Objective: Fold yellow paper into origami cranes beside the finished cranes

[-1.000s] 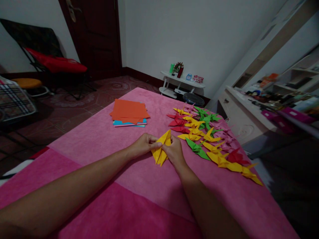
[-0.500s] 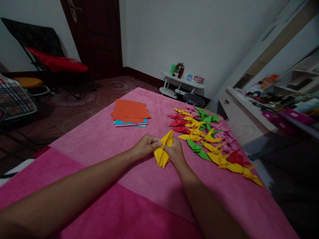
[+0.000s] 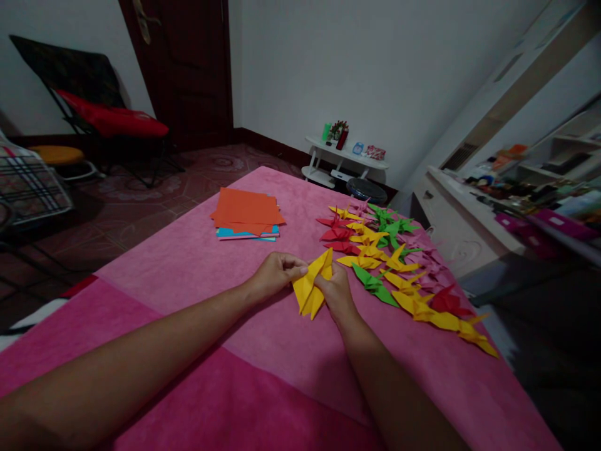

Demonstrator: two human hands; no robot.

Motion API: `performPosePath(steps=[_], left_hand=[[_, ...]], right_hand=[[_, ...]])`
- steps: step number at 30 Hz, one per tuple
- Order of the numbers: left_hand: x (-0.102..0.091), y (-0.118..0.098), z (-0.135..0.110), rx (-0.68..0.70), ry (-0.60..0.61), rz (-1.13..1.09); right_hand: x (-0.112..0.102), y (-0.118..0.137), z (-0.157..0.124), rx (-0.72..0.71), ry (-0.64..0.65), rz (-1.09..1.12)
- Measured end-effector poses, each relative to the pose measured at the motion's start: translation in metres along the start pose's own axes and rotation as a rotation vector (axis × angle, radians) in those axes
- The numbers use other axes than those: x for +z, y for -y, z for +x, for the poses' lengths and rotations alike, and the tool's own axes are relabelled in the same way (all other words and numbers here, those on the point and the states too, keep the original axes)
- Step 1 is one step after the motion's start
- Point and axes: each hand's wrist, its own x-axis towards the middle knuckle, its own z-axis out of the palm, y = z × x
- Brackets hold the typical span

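A partly folded piece of yellow origami paper (image 3: 308, 294) is held between my two hands above the pink cloth. My left hand (image 3: 278, 274) pinches its left edge between thumb and fingers. On the other side, my right hand (image 3: 339, 291) grips it with the thumb on the front face and the fingers hidden behind. The paper has a pointed top and two narrow points at the bottom. Right of my hands lie several folded paper cranes, among them a green crane (image 3: 374, 285), a red crane (image 3: 449, 300) and a yellow crane (image 3: 413, 305).
A stack of square paper, orange sheets (image 3: 248, 207) on top and blue below, lies on the pink-covered table (image 3: 188, 263) to the left. Beyond stands a small white shelf (image 3: 347, 150). A cluttered dresser (image 3: 469, 213) is at the right, a folding chair (image 3: 107, 119) at the left.
The yellow paper has turned slightly in my hands, its left flap now showing wider. My right hand has shifted a little to the right, and the whole view has moved slightly.
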Motion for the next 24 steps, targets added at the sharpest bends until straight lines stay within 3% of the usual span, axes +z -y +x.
performPosePath(steps=[9, 24], left_hand=[[0.0039, -0.0060, -0.0012, -0.021, -0.093, -0.011], [0.0015, -0.0039, -0.0016, -0.014, 0.016, -0.006]], right_hand=[[-0.0007, 0.0038, -0.0047, 0.009, 0.065, 0.043], [0.0006, 0.0021, -0.0007, -0.017, -0.026, -0.091]])
